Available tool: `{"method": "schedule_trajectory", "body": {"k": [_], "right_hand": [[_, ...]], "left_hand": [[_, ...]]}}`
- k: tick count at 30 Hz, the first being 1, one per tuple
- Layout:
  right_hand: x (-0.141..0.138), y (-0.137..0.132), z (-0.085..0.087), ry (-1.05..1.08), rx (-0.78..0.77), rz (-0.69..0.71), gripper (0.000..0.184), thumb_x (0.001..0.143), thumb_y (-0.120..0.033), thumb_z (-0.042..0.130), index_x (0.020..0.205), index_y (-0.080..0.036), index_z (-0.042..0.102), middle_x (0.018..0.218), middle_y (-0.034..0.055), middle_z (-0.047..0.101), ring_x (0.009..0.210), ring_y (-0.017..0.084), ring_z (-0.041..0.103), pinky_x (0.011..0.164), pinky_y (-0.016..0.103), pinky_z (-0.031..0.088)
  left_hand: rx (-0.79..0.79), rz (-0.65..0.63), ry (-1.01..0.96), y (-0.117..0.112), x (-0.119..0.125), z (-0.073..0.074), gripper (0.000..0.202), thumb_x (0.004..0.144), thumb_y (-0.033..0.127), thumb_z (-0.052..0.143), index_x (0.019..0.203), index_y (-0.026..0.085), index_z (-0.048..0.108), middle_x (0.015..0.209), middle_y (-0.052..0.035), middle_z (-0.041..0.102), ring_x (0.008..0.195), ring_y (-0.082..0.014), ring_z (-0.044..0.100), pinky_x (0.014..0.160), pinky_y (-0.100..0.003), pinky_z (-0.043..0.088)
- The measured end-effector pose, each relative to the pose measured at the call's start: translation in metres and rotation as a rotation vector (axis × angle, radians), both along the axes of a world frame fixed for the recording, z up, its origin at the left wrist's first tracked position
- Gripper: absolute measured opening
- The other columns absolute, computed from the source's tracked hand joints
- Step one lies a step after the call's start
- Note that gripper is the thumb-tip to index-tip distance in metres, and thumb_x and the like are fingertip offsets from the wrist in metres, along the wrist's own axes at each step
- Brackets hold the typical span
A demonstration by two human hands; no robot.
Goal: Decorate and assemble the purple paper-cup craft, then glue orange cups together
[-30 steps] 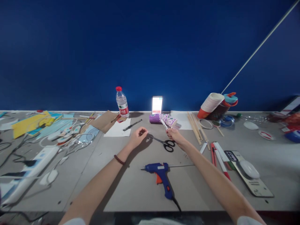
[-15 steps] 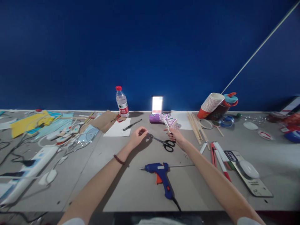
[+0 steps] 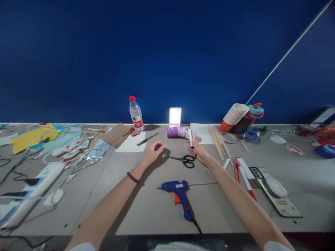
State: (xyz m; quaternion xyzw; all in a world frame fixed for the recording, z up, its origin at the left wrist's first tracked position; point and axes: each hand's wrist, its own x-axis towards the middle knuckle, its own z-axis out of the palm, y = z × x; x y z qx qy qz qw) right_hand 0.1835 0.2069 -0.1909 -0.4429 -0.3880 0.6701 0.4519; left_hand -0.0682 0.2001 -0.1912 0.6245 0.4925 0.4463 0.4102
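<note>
My left hand point(image 3: 155, 152) hovers over the middle of the table with thumb and forefinger pinched together. Whatever may be between those fingertips is too small to make out. My right hand point(image 3: 199, 152) grips a slim white pen point(image 3: 191, 139) with a dark blue part, its far end pointing up and away. Black-handled scissors point(image 3: 187, 161) lie on the table between and just below my hands, blades toward the left. Behind my right hand, a purple patterned paper cup point(image 3: 176, 131) lies on its side. Closer to me rests a blue glue gun point(image 3: 180, 188) with an orange trigger.
A water bottle point(image 3: 136, 115), white paper point(image 3: 128, 143) and a black cutter point(image 3: 148, 138) are at back left. Stacked paper cups point(image 3: 234, 116), wooden sticks point(image 3: 216, 141), markers point(image 3: 246, 177) and a phone point(image 3: 288, 209) occupy the right. Cables and a power strip point(image 3: 36, 191) fill the left.
The pen in my right hand has swung from leaning left to more upright. The scissors' blade tips have shifted slightly toward me, away from my left fingertips. My left hand has barely moved.
</note>
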Motion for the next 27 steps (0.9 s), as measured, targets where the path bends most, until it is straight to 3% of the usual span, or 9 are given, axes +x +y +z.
{"method": "schedule_trajectory", "body": {"k": [7,14,27], "right_hand": [[-0.0001,-0.0001,-0.0027,0.031,0.019,0.023,0.030,0.079,-0.045,0.063,0.077,-0.020,0.046,0.062,-0.0037,0.047,0.050,0.009,0.039,0.046,0.022,0.030],[0.0010,0.0030,-0.0014,-0.008,0.001,0.039,0.031,0.079,-0.046,0.061,0.074,-0.021,0.043,0.052,-0.0095,0.032,0.040,0.005,0.015,0.037,0.019,0.009],[0.0003,0.0033,0.0012,-0.025,-0.062,0.021,0.027,0.084,-0.044,0.054,0.074,-0.021,0.044,0.049,-0.0101,0.027,0.038,0.005,0.011,0.037,0.019,0.006]], "left_hand": [[-0.008,0.005,-0.007,-0.0003,0.0001,-0.0022,0.020,0.078,0.039,0.061,0.078,0.019,0.059,0.064,0.0015,0.058,0.061,-0.0132,0.055,0.058,-0.024,0.044],[-0.021,0.002,-0.036,-0.0013,0.0011,-0.0014,0.020,0.077,0.040,0.062,0.078,0.020,0.059,0.065,0.0010,0.059,0.061,-0.0131,0.055,0.059,-0.024,0.044],[-0.021,-0.006,-0.043,-0.0009,0.0010,-0.0021,0.020,0.078,0.039,0.062,0.077,0.019,0.059,0.064,0.0010,0.059,0.060,-0.0127,0.055,0.058,-0.024,0.045]]}}
